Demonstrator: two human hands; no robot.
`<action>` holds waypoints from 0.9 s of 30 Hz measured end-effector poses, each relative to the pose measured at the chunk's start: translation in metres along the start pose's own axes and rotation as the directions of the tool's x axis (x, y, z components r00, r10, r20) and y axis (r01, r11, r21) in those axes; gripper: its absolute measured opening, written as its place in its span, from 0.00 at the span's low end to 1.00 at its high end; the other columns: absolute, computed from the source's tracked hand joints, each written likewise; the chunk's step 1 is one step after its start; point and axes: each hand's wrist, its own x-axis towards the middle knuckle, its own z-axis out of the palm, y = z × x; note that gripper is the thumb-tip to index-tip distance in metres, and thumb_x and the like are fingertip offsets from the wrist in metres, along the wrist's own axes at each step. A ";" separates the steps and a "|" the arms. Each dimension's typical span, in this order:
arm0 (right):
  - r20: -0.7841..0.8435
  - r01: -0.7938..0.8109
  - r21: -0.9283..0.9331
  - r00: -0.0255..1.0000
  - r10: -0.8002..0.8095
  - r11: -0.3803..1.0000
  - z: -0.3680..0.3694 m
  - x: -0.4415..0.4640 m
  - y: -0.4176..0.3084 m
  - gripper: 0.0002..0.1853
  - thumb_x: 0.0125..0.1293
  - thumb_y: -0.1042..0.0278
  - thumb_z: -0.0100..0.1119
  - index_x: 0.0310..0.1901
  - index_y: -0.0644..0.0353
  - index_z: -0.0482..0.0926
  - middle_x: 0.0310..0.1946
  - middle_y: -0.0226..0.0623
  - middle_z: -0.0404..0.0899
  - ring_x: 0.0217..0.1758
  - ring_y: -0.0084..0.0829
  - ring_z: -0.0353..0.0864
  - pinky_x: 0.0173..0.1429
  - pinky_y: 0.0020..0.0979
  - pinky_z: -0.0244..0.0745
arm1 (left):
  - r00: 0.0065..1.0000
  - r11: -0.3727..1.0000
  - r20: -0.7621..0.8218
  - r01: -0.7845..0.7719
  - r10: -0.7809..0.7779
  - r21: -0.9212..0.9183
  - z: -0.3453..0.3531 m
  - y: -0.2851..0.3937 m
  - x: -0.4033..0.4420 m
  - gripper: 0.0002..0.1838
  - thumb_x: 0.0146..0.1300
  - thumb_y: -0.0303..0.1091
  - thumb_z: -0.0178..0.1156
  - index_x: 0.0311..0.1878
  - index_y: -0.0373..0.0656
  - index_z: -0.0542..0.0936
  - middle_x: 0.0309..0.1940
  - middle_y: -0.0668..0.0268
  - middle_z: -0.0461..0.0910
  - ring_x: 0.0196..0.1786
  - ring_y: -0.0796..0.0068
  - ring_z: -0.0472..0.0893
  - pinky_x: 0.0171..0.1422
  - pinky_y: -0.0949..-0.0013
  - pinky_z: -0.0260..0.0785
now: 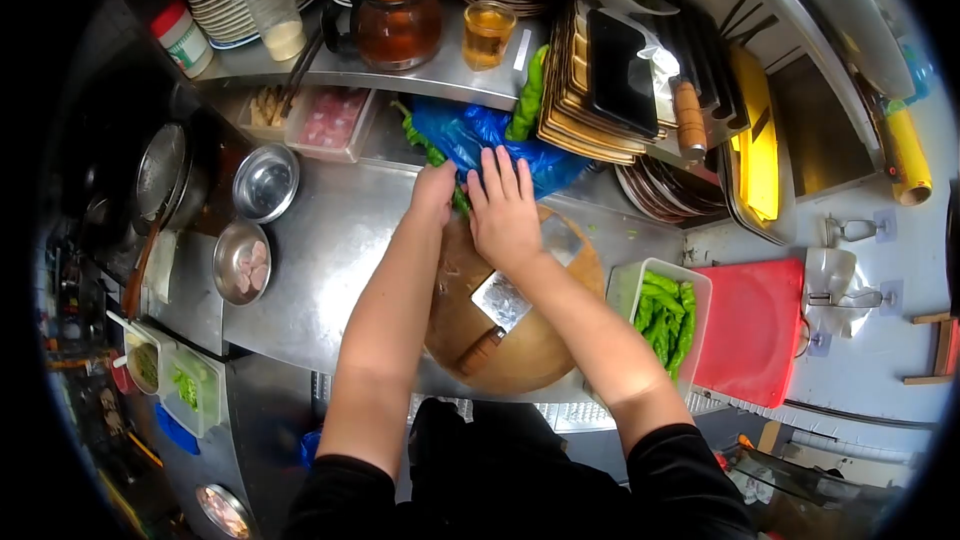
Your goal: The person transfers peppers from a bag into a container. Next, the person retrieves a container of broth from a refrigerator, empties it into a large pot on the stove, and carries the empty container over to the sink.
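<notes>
Low over a steel counter (320, 240), two bare hands meet at a blue bag (555, 168) on the far side of a round block (535, 365). The left hand (434, 190) is curled beside a green pepper (424, 143) that lies at the bag's left; whether its fingers are clamped on pepper or plastic cannot be told. The right hand (503, 212) reaches flat over the bag's near edge, fingers stretched and slightly apart, apparently gripping nothing. A second pepper (527, 100) leans at the bag's far end, against a stack of trays (568, 105).

Closest at hand is the likeliest hazard: a cleaver (502, 300) lies on the block beneath the right forearm, so a quick pull back could bring skin against the blade. Slick plastic is another; a tug on the bag could send the leaning pepper rolling or nudge the trays, where a wooden handle (689, 120) juts past the stack.

To the right, a tub (622, 290) of peppers (662, 315) sits near the forearm and overlaps a red board (750, 330); a swinging elbow could tip it. Overhead, a glass (488, 37) of amber liquid stands near the shelf's front, where a raised hand might catch it.
</notes>
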 end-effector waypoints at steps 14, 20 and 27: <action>0.153 0.098 0.180 0.980 -0.126 0.979 0.038 0.003 0.086 0.22 0.67 0.59 0.61 0.59 0.62 0.80 0.70 0.48 0.68 0.78 0.46 0.58 0.80 0.50 0.53 | 0.928 0.697 0.037 -0.305 0.372 0.649 -0.015 0.012 -0.072 0.25 0.63 0.30 0.58 0.64 0.35 0.75 0.41 0.49 0.83 0.45 0.58 0.83 0.54 0.61 0.72; 0.064 -0.019 0.383 0.998 -0.006 0.923 -0.055 -0.069 0.043 0.20 0.62 0.69 0.66 0.56 0.64 0.81 0.66 0.50 0.72 0.74 0.52 0.65 0.78 0.50 0.59 | 0.709 0.409 0.291 -0.637 0.642 0.653 0.008 0.012 -0.046 0.30 0.63 0.29 0.56 0.70 0.36 0.71 0.49 0.42 0.80 0.54 0.46 0.80 0.59 0.57 0.71; 0.211 -0.319 0.480 0.946 0.246 0.817 -0.130 -0.246 0.005 0.15 0.61 0.75 0.67 0.50 0.64 0.83 0.61 0.50 0.77 0.68 0.51 0.73 0.71 0.45 0.71 | 0.760 0.466 0.361 -0.627 0.540 0.624 0.067 0.023 0.023 0.20 0.62 0.30 0.65 0.56 0.34 0.77 0.48 0.49 0.82 0.51 0.55 0.82 0.57 0.60 0.72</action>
